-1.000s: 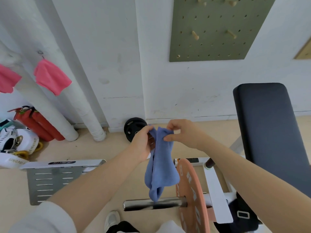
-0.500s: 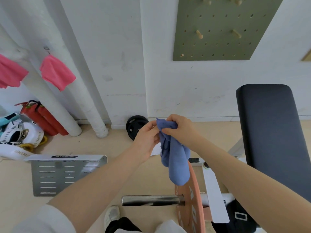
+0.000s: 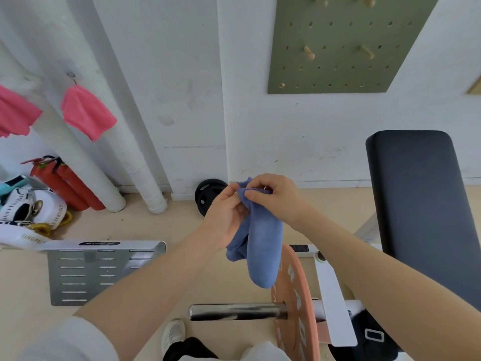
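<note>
Since 0.5 s ago, blue cloth [image 3: 263, 243] stays pinched, hands closer.

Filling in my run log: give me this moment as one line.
blue cloth: hangs bunched, held up | left hand: grips cloth | right hand: pinches top edge | below: pink weight plate

"RAD" in white on the orange weight plate [image 3: 292, 287], "GINGPAI" on the white padded gear [image 3: 50, 208], the metal step's black label [image 3: 99, 243] illegible
</note>
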A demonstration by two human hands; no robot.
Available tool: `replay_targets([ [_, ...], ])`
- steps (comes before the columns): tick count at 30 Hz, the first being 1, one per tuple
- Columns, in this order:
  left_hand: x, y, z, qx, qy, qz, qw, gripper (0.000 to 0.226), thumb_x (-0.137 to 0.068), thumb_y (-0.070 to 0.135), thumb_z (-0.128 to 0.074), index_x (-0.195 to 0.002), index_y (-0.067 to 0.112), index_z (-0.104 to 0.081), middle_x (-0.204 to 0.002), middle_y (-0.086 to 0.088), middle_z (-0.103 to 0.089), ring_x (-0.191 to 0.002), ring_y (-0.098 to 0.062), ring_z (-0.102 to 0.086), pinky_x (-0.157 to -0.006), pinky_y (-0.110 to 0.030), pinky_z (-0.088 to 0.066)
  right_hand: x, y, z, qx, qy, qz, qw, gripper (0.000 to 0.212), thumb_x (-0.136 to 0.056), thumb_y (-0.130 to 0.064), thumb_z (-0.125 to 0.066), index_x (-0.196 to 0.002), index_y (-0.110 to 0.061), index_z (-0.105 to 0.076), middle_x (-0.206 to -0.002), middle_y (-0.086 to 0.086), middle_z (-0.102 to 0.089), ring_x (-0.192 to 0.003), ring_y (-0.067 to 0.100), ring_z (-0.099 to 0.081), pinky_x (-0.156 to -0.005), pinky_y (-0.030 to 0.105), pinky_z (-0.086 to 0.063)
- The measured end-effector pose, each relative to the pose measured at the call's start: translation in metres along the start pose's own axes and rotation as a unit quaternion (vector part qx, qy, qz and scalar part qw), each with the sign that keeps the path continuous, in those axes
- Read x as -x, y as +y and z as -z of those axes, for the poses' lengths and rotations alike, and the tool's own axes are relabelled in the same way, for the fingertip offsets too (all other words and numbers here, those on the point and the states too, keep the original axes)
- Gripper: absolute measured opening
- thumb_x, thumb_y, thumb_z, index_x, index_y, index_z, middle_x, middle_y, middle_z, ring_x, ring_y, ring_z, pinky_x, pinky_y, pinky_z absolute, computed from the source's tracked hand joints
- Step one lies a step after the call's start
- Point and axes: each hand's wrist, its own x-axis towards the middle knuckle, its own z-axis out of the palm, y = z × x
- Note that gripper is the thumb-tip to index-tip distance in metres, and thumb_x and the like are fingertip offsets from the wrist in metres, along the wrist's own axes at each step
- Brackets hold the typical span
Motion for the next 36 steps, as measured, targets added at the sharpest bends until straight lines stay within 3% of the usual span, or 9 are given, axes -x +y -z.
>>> replay_targets([
  [4, 0.000, 0.008, 0.009, -0.051, -0.014, 0.004, 0.999, 0.018, -0.095, 0.008, -0.041, -0.096, 0.006, -0.059, -0.093, -0.009, -0.067, -0.084, -0.017, -0.067, -0.074, -0.023, -0.056, -0.010, -0.001, -0.001, 0.038, 0.072, 0.019, 0.997, 0.008, -0.084, -0.018, -0.064, -0.080, -0.023, -0.060, -0.098, -0.012, -0.049, -0.078, -0.007, -0.048, -0.069, -0.002, -0.035],
  [9, -0.001, 0.019, 0.015, -0.078, -0.025, 0.004, 0.997, 0.036, -0.097, 0.022, -0.035, -0.116, 0.001, -0.059, -0.112, -0.012, -0.066, -0.106, -0.022, -0.062, -0.091, -0.029, -0.051, -0.020, -0.005, -0.007, 0.014, 0.041, -0.024, 0.999, 0.016, -0.083, -0.022, -0.065, -0.072, -0.024, -0.054, -0.115, -0.009, -0.061, -0.090, 0.003, -0.056, -0.082, 0.017, -0.042],
  [13, -0.005, 0.030, 0.018, -0.173, -0.009, -0.037, 0.984, 0.023, -0.098, 0.018, -0.042, -0.104, 0.003, -0.058, -0.097, 0.000, -0.073, -0.094, -0.013, -0.067, -0.077, -0.021, -0.054, -0.032, -0.009, -0.016, 0.011, 0.066, -0.048, 0.997, 0.023, -0.082, -0.036, -0.066, -0.069, -0.023, -0.053, -0.093, -0.007, -0.067, -0.086, 0.009, -0.060, -0.078, 0.023, -0.046],
  [16, -0.014, 0.047, 0.027, -0.239, 0.013, -0.066, 0.969, 0.016, -0.097, 0.012, -0.045, -0.093, 0.010, -0.060, -0.084, 0.003, -0.071, -0.078, -0.008, -0.066, -0.070, -0.021, -0.053, -0.041, -0.013, -0.019, 0.027, 0.041, -0.056, 0.997, 0.024, -0.086, -0.032, -0.062, -0.070, -0.018, -0.051, -0.072, -0.005, -0.055, -0.072, 0.012, -0.050, -0.067, 0.023, -0.040],
  [22, -0.031, 0.086, 0.048, -0.360, 0.068, -0.107, 0.924, 0.023, -0.096, 0.010, -0.043, -0.082, 0.022, -0.056, -0.078, 0.002, -0.059, -0.075, -0.011, -0.053, -0.078, -0.030, -0.044, -0.054, -0.015, -0.020, 0.003, -0.109, -0.072, 0.991, 0.015, -0.085, -0.022, -0.063, -0.081, -0.007, -0.062, -0.081, 0.003, -0.061, -0.077, 0.013, -0.057, -0.078, 0.034, -0.048],
  [26, -0.036, 0.101, 0.060, -0.429, 0.026, -0.093, 0.898, 0.029, -0.095, 0.004, -0.038, -0.081, 0.022, -0.056, -0.093, -0.015, -0.066, -0.088, -0.021, -0.058, -0.083, -0.034, -0.046, -0.066, -0.016, -0.033, 0.046, -0.152, -0.124, 0.979, 0.037, -0.080, -0.036, -0.065, -0.086, 0.000, -0.063, -0.081, 0.008, -0.058, -0.076, 0.017, -0.055, -0.074, 0.030, -0.046],
  [29, -0.037, 0.106, 0.065, -0.441, 0.023, -0.104, 0.891, 0.035, -0.095, 0.001, -0.034, -0.079, 0.024, -0.055, -0.083, 0.001, -0.061, -0.079, -0.012, -0.053, -0.070, -0.023, -0.043, -0.076, -0.020, -0.043, 0.112, -0.079, -0.120, 0.983, 0.036, -0.083, -0.028, -0.065, -0.082, 0.008, -0.061, -0.071, 0.012, -0.050, -0.065, 0.020, -0.047, -0.052, 0.021, -0.041],
  [31, -0.041, 0.108, 0.068, -0.426, 0.050, -0.110, 0.897, 0.036, -0.094, 0.000, -0.033, -0.077, 0.024, -0.054, -0.077, 0.006, -0.057, -0.072, -0.008, -0.051, -0.064, -0.018, -0.041, -0.081, -0.024, -0.050, 0.122, -0.043, -0.105, 0.986, 0.035, -0.082, -0.026, -0.066, -0.073, 0.007, -0.058, -0.067, 0.012, -0.047, -0.061, 0.019, -0.044, -0.050, 0.024, -0.037],
  [36, -0.052, 0.119, 0.078, -0.364, 0.096, -0.083, 0.923, 0.036, -0.087, -0.002, -0.030, -0.066, 0.021, -0.048, -0.065, 0.003, -0.049, -0.063, -0.014, -0.044, -0.061, -0.026, -0.038, -0.091, -0.027, -0.054, 0.024, -0.164, -0.146, 0.975, 0.035, -0.085, -0.030, -0.065, -0.074, 0.003, -0.057, -0.055, 0.006, -0.041, -0.043, 0.013, -0.038, -0.043, 0.019, -0.032],
])
